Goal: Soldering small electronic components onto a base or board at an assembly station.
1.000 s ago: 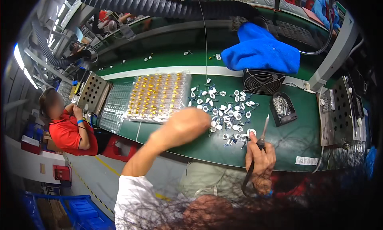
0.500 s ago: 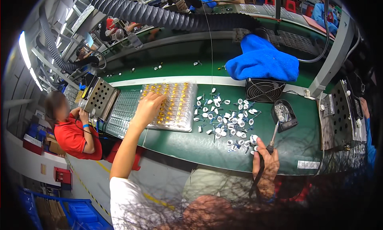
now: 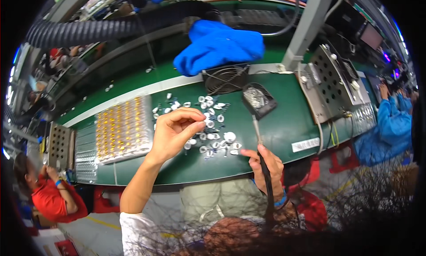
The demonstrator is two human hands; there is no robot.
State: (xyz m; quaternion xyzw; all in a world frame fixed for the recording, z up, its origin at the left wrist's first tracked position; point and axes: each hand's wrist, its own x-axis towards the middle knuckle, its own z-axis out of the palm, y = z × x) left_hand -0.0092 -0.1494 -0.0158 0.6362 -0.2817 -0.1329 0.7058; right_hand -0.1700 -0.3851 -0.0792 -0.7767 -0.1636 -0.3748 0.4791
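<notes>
My left hand (image 3: 174,132) hovers over a scatter of small white parts (image 3: 212,131) on the green bench (image 3: 288,127). Its thumb and fingertips are pinched together, and anything between them is too small to see. My right hand (image 3: 267,165) is at the bench's front edge, gripping a thin pen-like tool with a black handle (image 3: 265,174). The tool's metal tip (image 3: 256,125) points up at the right side of the white parts. A clear tray of gold pieces (image 3: 124,129) lies to the left of my left hand.
A black dish (image 3: 258,100), a round fan (image 3: 226,78) and a blue cloth (image 3: 222,45) sit behind the parts. Perforated metal boxes stand at the right (image 3: 330,83) and far left (image 3: 57,145). A person in red (image 3: 51,200) sits at the left, a blue-sleeved person (image 3: 386,123) at the right.
My left hand reached out to the gold tray, then came back right over the white parts with fingers pinched. My right hand kept the tool near the front edge.
</notes>
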